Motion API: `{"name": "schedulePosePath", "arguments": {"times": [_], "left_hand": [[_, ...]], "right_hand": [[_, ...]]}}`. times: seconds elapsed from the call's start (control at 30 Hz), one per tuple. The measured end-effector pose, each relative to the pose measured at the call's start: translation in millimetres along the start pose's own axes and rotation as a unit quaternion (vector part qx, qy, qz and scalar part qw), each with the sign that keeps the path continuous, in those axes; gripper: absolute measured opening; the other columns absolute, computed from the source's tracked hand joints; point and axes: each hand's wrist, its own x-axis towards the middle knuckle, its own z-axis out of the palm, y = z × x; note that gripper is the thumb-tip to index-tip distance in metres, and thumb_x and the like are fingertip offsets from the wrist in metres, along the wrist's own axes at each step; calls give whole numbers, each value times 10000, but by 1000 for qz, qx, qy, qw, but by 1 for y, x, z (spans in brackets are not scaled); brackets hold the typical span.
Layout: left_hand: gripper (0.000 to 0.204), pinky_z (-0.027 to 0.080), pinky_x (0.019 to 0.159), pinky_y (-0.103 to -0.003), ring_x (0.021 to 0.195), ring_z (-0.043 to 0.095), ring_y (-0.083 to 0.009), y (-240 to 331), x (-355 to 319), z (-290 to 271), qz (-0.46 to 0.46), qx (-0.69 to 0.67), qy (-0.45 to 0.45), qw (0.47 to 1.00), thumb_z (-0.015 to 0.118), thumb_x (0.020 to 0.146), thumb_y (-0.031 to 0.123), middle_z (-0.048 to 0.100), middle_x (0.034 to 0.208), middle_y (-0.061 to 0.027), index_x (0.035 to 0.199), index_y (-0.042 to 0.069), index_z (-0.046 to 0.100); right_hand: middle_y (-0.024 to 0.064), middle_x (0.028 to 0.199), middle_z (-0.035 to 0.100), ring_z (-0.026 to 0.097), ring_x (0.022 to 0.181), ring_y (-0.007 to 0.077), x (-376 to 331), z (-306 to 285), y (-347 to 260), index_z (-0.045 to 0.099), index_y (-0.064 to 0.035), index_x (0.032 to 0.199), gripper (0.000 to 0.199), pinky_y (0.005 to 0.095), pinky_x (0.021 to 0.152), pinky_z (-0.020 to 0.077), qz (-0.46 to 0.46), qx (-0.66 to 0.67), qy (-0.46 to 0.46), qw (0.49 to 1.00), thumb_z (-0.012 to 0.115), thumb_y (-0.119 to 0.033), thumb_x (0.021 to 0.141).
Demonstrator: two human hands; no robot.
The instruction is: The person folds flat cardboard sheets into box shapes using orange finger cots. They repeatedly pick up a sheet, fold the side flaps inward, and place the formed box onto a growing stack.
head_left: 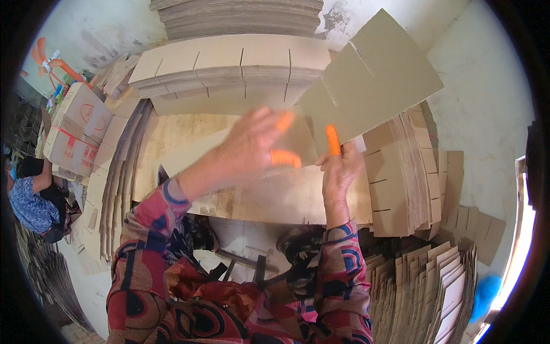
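My right hand (339, 166), with an orange rubber finger cot on one finger, grips the lower edge of a slotted brown cardboard sheet (372, 74) that is lifted and tilted over the wooden table (189, 135). My left hand (258, 143), blurred, hovers over the table just left of that sheet with fingers spread; orange cots cover two of its fingertips. It holds nothing that I can see. Behind the hands lies a wide stack of slotted cardboard sheets (229, 66).
Another stack of slotted sheets (401, 172) stands on edge at the table's right. More cardboard leans at the left (117, 172) and lower right (429, 286). Printed cartons (77, 129) sit at far left, where another person (31, 200) crouches.
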Motion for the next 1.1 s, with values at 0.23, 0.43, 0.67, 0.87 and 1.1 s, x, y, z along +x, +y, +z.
{"name": "schedulePosePath", "arguments": {"times": [0.23, 0.43, 0.67, 0.87, 1.1], "left_hand": [[563, 393, 913, -424, 1112, 482, -309, -133, 41, 22, -107, 356, 37, 928, 639, 845, 333, 479, 1293, -167, 1226, -63, 516], [275, 430, 851, -369, 990, 526, -259, -147, 46, 26, -57, 429, -125, 893, 625, 765, 112, 576, 1008, -142, 1009, -14, 616], [163, 463, 766, -359, 860, 552, -257, -156, 45, 10, 20, 350, -37, 936, 658, 740, 99, 587, 841, -103, 868, 18, 599], [220, 482, 770, -384, 852, 548, -289, -149, 49, 11, -63, 213, 29, 975, 677, 763, 128, 598, 913, -106, 938, 22, 599], [465, 508, 808, -347, 919, 534, -269, -128, 61, -2, 24, 208, 1, 978, 616, 755, 63, 577, 1086, -96, 1216, 43, 555]], "right_hand": [[6, 600, 489, 505, 434, 78, -3, 11, 3, 471, -8, 690, 232, 249, 370, 388, 12, 28, -13, 999, 606, 65, 865], [-2, 596, 449, 504, 444, 79, 0, 9, 10, 437, -14, 675, 245, 245, 372, 394, 6, 16, -25, 1000, 537, 139, 837], [11, 598, 456, 511, 453, 87, 0, 10, 10, 436, -10, 685, 237, 254, 387, 440, 9, -38, -35, 999, 484, 189, 804], [21, 586, 472, 537, 474, 91, 0, 7, 13, 446, -1, 693, 223, 261, 394, 456, 3, -68, -34, 997, 487, 191, 798], [27, 599, 465, 520, 468, 91, -1, 5, 14, 451, 0, 689, 220, 260, 391, 453, 8, -36, -35, 999, 484, 185, 804]]}}
